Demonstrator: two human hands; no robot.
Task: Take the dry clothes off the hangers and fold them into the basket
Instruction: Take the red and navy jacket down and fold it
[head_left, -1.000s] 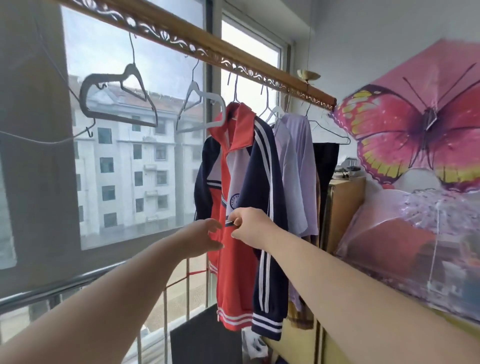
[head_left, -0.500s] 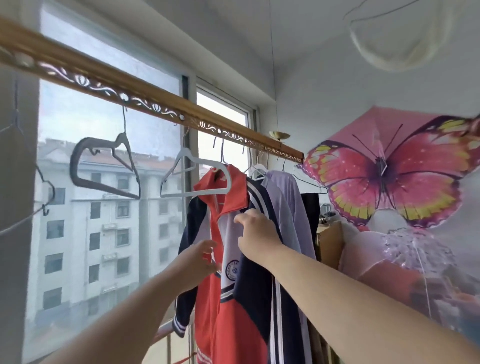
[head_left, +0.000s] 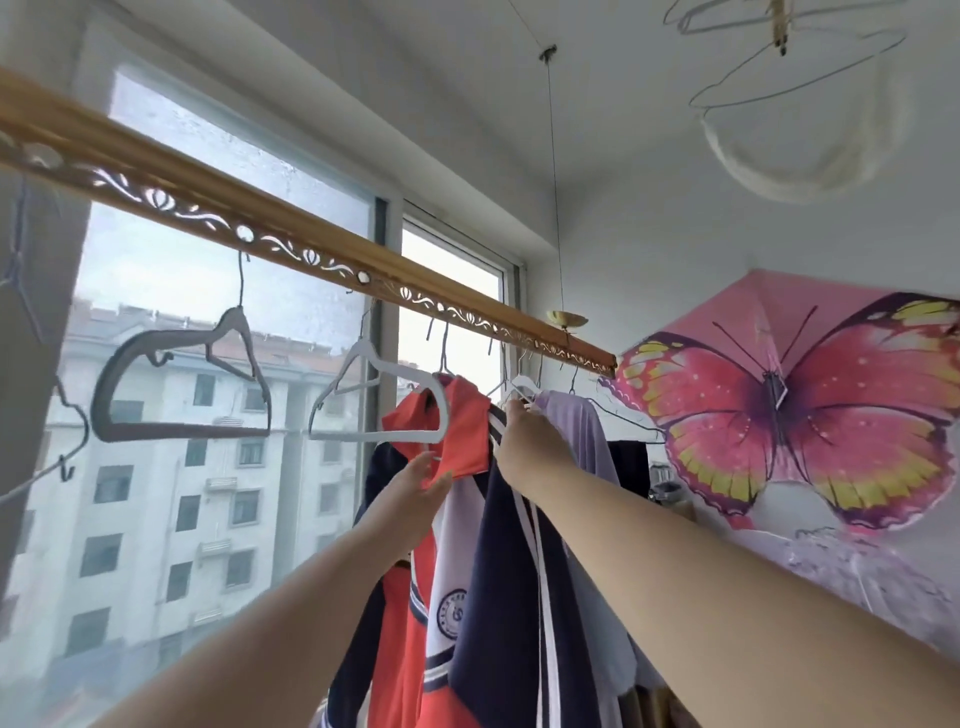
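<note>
Both hands were raised to the clothes rail. The left hand (head_left: 415, 491) pinched the lower edge of the red collar (head_left: 457, 431) of the jacket (head_left: 498, 597), thumb and fingers closed on the cloth. The right hand (head_left: 530, 441) reached to the jacket's shoulder beside the collar, fingers curled around the fabric at the top of the navy panel with white stripes; whether it also gripped a hanger there could not be told. The jacket, red, white and navy with a round badge on the chest, hung on the rail (head_left: 311, 249) from a hanger whose hook showed above the collar. Just behind it hung a lilac shirt (head_left: 576, 431), touching the jacket, and behind that a dark garment (head_left: 631, 467) on a wire hanger. To the left of the jacket, an empty white hanger (head_left: 363, 405) overlapped the collar, and an empty grey hanger (head_left: 176, 395) hung well apart from it. No basket was in view. A pink butterfly umbrella (head_left: 779, 405) stood open against the right wall. A wire-rimmed net (head_left: 795, 130) hung from the ceiling; its contents could not be made out.
</note>
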